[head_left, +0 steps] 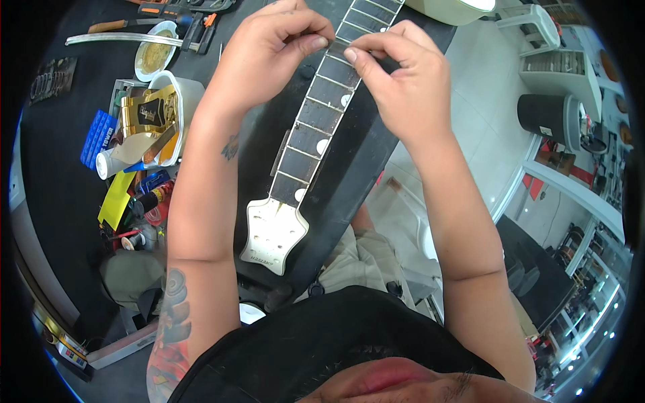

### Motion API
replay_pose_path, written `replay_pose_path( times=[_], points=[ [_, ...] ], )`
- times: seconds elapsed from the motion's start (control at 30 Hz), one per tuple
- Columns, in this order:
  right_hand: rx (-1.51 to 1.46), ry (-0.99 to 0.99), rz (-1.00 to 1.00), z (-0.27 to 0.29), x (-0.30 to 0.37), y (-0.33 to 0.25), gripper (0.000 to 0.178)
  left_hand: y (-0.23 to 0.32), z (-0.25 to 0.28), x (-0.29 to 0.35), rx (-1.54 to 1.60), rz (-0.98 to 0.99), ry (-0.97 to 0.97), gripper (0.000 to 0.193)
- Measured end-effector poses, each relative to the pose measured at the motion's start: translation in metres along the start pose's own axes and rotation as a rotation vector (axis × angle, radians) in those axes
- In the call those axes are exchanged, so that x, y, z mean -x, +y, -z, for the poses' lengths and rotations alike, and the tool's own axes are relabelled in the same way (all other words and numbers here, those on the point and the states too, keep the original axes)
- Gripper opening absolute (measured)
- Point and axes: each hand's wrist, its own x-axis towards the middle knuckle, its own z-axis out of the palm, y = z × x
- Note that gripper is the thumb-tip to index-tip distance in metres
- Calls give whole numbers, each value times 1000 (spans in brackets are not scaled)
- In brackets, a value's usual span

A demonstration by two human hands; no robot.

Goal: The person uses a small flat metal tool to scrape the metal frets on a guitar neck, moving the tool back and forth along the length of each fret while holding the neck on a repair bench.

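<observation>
A guitar neck [314, 114] lies slantwise on the dark bench, its dark fretboard crossed by metal frets and marked with white half-round inlays. Its cream headstock [274, 232] points towards me, with bare tuner holes and no strings. At the far part of the fretboard, my left hand [282, 50] pinches thumb and fingers together at the left edge. Opposite it, my right hand [406, 84] pinches at the right edge. A fret line runs between both sets of fingertips. Whatever they grip is too small to make out.
Left of my arm stands a white tub [191, 101] with a gold package. Around it are a blue box [99, 140], a yellow card [117, 200], a plate [156, 52] and clamps [195, 30]. A bin [547, 121] and white stool [534, 27] stand right, beyond the bench edge.
</observation>
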Motion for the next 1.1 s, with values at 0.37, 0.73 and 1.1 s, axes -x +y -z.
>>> replay_pose_path(
  times=[0.37,0.73,1.1],
  points=[
    [57,37,207,-1,0,4,12,-19,4,3,-85,-127,2,15],
    [-12,31,81,-4,-5,-2,10,-10,6,-11,-97,-101,-9,12],
    [78,50,184,-6,-2,-2,9,-24,6,-1,-21,-113,15,14]
  ],
)
